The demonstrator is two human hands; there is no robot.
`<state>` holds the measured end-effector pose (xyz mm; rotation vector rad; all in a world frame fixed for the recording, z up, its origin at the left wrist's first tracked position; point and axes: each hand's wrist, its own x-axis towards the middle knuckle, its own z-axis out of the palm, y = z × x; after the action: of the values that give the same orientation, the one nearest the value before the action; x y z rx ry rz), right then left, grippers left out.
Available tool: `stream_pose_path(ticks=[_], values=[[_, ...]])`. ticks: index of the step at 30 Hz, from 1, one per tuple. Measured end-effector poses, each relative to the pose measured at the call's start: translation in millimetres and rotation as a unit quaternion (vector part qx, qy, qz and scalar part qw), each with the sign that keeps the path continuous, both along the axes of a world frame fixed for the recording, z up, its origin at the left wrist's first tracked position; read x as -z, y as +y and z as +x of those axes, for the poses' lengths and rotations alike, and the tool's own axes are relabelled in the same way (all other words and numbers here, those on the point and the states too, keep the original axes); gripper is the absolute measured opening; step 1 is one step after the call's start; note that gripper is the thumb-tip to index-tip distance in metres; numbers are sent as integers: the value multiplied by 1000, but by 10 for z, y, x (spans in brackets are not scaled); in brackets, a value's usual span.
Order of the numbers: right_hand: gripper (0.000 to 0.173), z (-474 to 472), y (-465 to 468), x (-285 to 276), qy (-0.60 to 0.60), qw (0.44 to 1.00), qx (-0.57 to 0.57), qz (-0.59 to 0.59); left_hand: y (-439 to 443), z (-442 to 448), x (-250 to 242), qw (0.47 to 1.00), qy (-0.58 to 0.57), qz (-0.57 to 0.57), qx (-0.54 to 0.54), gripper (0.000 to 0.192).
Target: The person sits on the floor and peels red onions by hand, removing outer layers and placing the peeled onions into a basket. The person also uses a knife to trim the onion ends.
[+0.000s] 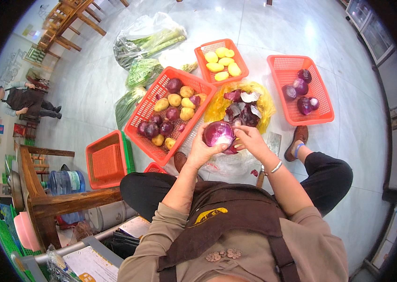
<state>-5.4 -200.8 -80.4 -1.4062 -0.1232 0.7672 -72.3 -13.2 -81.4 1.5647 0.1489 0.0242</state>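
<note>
A large red onion (216, 134), glossy purple with a pale patch, rests in my left hand (200, 146). At its right edge, the thumb and fingers of my right hand (249, 139) pinch its side; whether they grip loose skin is hard to see. Just beyond, dark onion skins (242, 112) lie heaped on a yellow plastic bag (212, 109). Under my right forearm a cleaver lies on the floor, its blade (273, 143) and wooden handle (260, 179) partly hidden. Left of my hands, a red basket (142, 148) holds unpeeled potatoes (174, 99) and red onions (151, 129).
Peeled potatoes (226, 61) fill a small red basket (203, 75); peeled onions (300, 86) sit in another basket (279, 70) at right. Bagged green vegetables (145, 46) lie beyond. Stacked baskets (94, 176), a water bottle (66, 181) and a wooden frame (75, 202) stand left. A person (22, 98) stands farther off.
</note>
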Motion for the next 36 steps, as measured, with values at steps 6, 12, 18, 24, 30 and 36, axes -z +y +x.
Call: stream_pose_path(ticks=[6, 12, 18, 24, 30, 36], values=[[31, -73, 29, 51, 35, 999, -3, -40, -47, 10, 100, 996, -34, 34, -71, 81], [13, -23, 9, 144, 131, 986, 6, 102, -37, -5, 134, 999, -8, 10, -52, 75], [14, -57, 65, 97, 111, 991, 40, 65, -137, -55, 195, 963, 67, -249, -83, 62], [10, -93, 42, 348, 72, 995, 64, 22, -94, -17, 219, 919, 111, -366, -94, 60], [3, -34, 69, 470, 79, 985, 145, 56, -111, -25, 265, 892, 141, -424, -67, 68], [27, -76, 95, 213, 157, 978, 80, 107, -110, -40, 284, 902, 127, -411, -35, 64]])
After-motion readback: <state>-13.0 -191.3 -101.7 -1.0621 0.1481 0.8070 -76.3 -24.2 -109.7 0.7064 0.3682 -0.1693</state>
